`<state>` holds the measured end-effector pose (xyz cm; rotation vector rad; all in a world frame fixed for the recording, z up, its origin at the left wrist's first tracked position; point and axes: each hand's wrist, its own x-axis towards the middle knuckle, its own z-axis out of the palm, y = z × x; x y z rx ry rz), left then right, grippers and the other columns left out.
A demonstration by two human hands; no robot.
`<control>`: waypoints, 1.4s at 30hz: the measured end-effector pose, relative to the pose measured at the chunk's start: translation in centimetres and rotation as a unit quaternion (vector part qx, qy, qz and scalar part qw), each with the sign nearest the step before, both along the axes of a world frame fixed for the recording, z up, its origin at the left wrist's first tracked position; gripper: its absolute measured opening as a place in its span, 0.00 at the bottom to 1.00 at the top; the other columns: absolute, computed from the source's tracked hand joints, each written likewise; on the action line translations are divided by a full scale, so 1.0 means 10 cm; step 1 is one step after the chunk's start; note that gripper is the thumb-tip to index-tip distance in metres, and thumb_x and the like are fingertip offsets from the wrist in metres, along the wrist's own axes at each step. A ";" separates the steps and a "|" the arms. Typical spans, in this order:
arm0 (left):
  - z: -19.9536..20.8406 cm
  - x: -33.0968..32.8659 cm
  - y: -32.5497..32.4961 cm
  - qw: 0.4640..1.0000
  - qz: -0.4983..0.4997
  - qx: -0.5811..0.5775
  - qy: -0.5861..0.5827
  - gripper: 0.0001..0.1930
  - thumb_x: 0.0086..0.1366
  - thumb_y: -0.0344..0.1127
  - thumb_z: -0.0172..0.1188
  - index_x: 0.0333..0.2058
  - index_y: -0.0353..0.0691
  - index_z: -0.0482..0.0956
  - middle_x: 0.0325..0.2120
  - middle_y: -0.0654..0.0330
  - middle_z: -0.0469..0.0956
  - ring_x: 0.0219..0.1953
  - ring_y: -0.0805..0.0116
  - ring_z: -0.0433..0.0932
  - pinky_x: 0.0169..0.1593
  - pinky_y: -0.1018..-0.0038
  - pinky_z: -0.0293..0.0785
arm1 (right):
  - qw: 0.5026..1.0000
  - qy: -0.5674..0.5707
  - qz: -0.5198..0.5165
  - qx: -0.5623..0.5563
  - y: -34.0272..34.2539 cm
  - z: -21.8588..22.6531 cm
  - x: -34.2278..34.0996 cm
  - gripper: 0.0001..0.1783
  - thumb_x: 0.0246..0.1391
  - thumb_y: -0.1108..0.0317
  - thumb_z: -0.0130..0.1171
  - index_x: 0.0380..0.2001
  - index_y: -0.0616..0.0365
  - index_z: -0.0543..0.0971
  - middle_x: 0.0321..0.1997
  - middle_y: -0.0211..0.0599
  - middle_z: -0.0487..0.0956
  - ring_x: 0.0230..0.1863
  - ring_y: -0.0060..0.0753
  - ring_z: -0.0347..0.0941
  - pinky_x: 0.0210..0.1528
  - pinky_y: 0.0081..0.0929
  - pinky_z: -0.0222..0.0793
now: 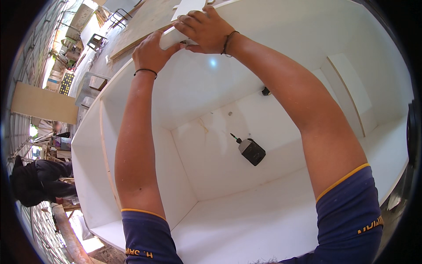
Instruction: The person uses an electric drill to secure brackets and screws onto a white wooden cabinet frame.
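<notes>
A large open white cabinet carcass (228,189) lies beneath my arms. At its far wall, my left hand (151,52) curls over the top edge, its thumb pointing right. Just right of it, my right hand (206,33) bends its fingers over the same edge, thumb below. Between them shows a short stretch of the white panel edge (169,38). The thumbs almost meet at a small dark spot, too small to make out. Inside the cabinet lies a grey and black tool or bottle (252,152) with a slim, green-ringed tip.
A small black object (266,91) is partly covered by my right forearm. A white divider (347,94) stands at the cabinet's right. Past the far edge are a white board (189,8) and a stool (96,42). A person in dark clothes (39,180) bends at the left.
</notes>
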<state>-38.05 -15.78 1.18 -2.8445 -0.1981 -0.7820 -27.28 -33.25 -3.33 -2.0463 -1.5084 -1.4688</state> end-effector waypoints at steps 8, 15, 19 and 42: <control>-0.03 0.01 -0.04 1.000 -0.004 -0.002 -0.016 0.37 0.48 0.70 0.63 0.46 0.44 0.78 0.38 0.56 0.82 0.42 0.57 0.80 0.44 0.63 0.75 | 0.632 0.738 0.146 0.184 -0.06 -0.22 -0.34 0.32 0.51 0.35 0.55 0.39 0.56 0.75 0.32 0.36 0.78 0.29 0.29 0.73 0.31 0.28 0.65; -0.01 -0.03 0.04 0.998 -0.013 -0.048 -0.024 0.28 0.57 0.61 0.54 0.46 0.45 0.78 0.40 0.57 0.81 0.47 0.58 0.78 0.50 0.62 0.71 | 0.367 0.910 0.159 0.110 0.03 0.42 -0.41 0.40 0.52 0.24 0.43 0.36 0.56 0.72 0.25 0.33 0.74 0.20 0.19 0.63 0.19 0.17 0.54; 0.07 -0.03 -0.06 0.991 0.009 -0.131 0.001 0.29 0.61 0.63 0.48 0.46 0.45 0.79 0.41 0.56 0.81 0.49 0.58 0.76 0.52 0.63 0.69 | 0.339 0.918 0.155 0.138 0.11 0.46 -0.49 0.35 0.52 0.25 0.44 0.34 0.49 0.71 0.22 0.27 0.73 0.18 0.15 0.61 0.16 0.14 0.50; -0.03 -0.04 -0.08 0.999 0.033 -0.032 -0.006 0.31 0.50 0.62 0.66 0.50 0.55 0.77 0.45 0.63 0.81 0.48 0.64 0.78 0.52 0.65 0.70 | 0.374 0.894 0.180 0.170 0.20 0.33 -0.49 0.32 0.58 0.34 0.47 0.27 0.56 0.72 0.17 0.24 0.67 0.15 0.16 0.57 0.17 0.17 0.53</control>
